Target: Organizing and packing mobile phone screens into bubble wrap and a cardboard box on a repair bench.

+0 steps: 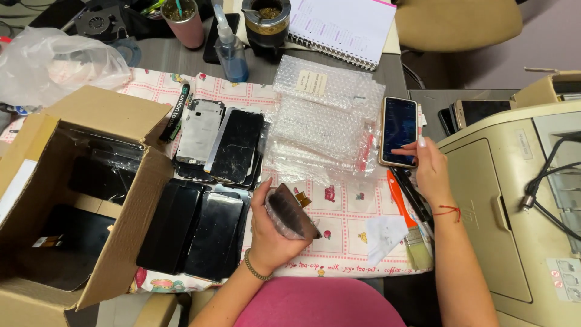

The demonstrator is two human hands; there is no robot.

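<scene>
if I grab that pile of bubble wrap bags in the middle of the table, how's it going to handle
The pile of bubble wrap bags will probably feel light and floppy, since the sheets look thin and air-filled. The loosely overlapped layers may slide apart if lifted by one edge. It looks unlikely to break or roll, lying flat on the printed tablecloth.

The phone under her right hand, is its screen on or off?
On. The phone has a lit dark-blue display with faint lines of content, and the right hand touches its lower edge with a fingertip.
</scene>
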